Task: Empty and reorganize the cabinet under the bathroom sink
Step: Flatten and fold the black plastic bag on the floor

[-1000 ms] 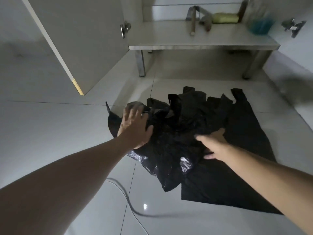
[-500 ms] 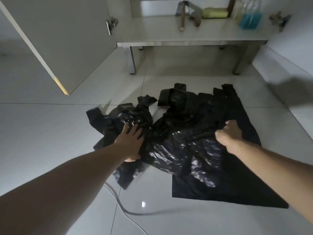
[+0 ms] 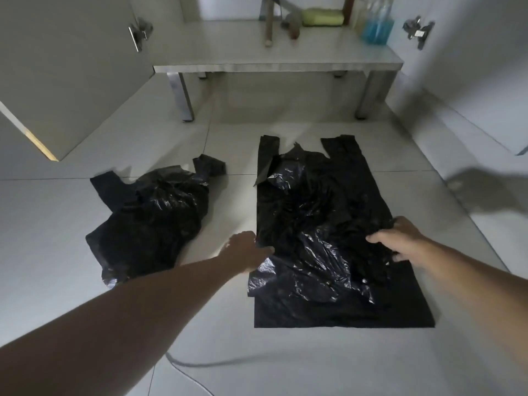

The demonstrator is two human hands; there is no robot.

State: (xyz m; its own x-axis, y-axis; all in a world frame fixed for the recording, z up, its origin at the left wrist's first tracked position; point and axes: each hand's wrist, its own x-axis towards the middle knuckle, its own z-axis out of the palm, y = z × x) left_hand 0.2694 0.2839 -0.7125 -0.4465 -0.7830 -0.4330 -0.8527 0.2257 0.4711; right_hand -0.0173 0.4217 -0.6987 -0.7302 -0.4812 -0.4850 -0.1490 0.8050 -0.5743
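Observation:
Two lots of black plastic bags lie on the pale tiled floor. A crumpled pile [image 3: 151,215] sits at the left. A flatter stack [image 3: 323,224] with its handles pointing away lies at the right, wrinkled on top. My left hand [image 3: 245,252] touches the left edge of the flat stack, fingers fairly straight. On the stack's right edge rests my right hand [image 3: 400,238], fingers spread over the plastic. The open cabinet's floor shelf [image 3: 274,65] stands behind the bags.
The cabinet door [image 3: 71,67] hangs open at the left. On the shelf stand a blue bottle [image 3: 377,30], a green sponge [image 3: 323,17] and a wooden-handled tool [image 3: 268,27]. A hinge [image 3: 417,28] juts out at the right. A thin cable [image 3: 185,364] runs across the floor near me.
The single heap of bags has been split: my left hand pushed a crumpled part off to the left, then came back to the flat stack. My right hand slid rightward onto the stack's edge.

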